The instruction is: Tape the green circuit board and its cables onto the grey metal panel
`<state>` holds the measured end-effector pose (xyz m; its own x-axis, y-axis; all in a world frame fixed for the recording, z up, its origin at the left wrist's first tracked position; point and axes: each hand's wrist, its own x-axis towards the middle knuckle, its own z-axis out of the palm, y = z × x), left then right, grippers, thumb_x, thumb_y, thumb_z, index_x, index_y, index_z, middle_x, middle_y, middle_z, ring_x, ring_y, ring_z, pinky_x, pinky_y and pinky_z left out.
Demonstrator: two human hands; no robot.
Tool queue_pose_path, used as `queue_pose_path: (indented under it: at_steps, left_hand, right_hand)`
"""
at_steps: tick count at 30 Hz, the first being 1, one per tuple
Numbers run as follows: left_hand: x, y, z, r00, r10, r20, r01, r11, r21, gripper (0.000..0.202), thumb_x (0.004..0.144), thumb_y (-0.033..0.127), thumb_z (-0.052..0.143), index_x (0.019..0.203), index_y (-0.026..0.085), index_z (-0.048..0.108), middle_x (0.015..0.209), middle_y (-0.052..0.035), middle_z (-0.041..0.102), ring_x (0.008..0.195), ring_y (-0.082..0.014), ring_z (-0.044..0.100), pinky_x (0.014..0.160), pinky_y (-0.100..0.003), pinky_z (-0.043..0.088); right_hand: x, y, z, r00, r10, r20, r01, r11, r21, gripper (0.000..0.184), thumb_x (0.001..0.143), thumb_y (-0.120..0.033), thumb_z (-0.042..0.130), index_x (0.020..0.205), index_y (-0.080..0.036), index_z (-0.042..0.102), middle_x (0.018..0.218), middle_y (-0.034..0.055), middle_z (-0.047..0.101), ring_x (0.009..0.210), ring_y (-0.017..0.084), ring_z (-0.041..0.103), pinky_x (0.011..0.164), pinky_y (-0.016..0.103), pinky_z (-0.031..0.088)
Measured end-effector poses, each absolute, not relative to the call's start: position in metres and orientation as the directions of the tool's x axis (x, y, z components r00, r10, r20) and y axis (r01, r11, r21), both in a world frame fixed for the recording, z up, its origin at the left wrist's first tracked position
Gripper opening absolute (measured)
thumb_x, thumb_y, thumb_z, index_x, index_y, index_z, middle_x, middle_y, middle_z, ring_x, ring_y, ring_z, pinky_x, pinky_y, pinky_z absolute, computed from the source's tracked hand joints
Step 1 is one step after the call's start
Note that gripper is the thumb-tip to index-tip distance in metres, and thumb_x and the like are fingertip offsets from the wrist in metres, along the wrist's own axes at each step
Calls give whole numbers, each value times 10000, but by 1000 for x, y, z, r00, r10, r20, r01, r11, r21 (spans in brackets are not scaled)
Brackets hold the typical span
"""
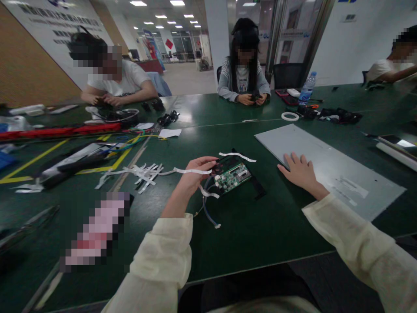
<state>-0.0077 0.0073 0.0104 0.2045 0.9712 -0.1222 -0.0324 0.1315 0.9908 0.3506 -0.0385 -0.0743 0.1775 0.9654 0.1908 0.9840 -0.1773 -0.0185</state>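
My left hand [192,176] is closed in a pinch on a white tape strip [190,171] that runs left toward a pile of peeled strips [143,173]. Just right of that hand lies a green circuit board [233,175] with black parts and blue and white wires [208,206] trailing toward me. Another white strip [237,155] lies just behind the board. My right hand [299,170] rests flat, fingers spread, on the near left corner of a grey metal panel [329,167]. Both sleeves are cream.
The green table [260,226] holds a tape roll [289,116], a water bottle [307,88], black parts [339,115], a red bar [61,130] and cables [127,145] at left. Three people sit at the far side and right, each handling small parts.
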Motion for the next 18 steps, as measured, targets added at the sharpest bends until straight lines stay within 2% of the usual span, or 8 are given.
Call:
queue_pose_path:
  at_steps: [6,10,14,18]
  left_hand:
    - [-4,3,19,147,984,-96,-223,128,966,336,605,208,809,917,130,713,786,-37,700,629,-111,626,560,-203,498]
    - [-2,0,22,152,984,-95,-246,131,960,307,619,181,792,912,124,716,778,-39,704,613,-106,627,534,-188,492]
    - [0,-3,27,100,991,-92,-245,114,963,280,613,143,778,886,118,719,747,-28,699,574,-84,605,513,-168,471]
    - [0,-5,32,72,993,-96,-254,111,961,272,624,141,768,891,108,722,746,-36,704,569,-82,605,519,-167,474]
  right_hand:
    - [320,-60,-63,-39,984,171,998,46,-32,725,915,-629,200,1464,-180,352,1508,143,317,1338,434,279,1034,565,301]
    - [297,-76,-54,-188,971,146,975,202,-89,739,905,-640,259,1483,-184,320,1532,131,277,1375,431,225,1064,570,282]
    - [273,-93,-45,-334,932,144,920,355,-166,767,881,-663,337,1466,-166,359,1537,138,266,1396,428,185,1084,571,266]
    - [253,-109,-34,-533,833,146,801,553,-229,726,897,-627,365,1467,-177,359,1538,111,278,1408,362,204,1123,529,230]
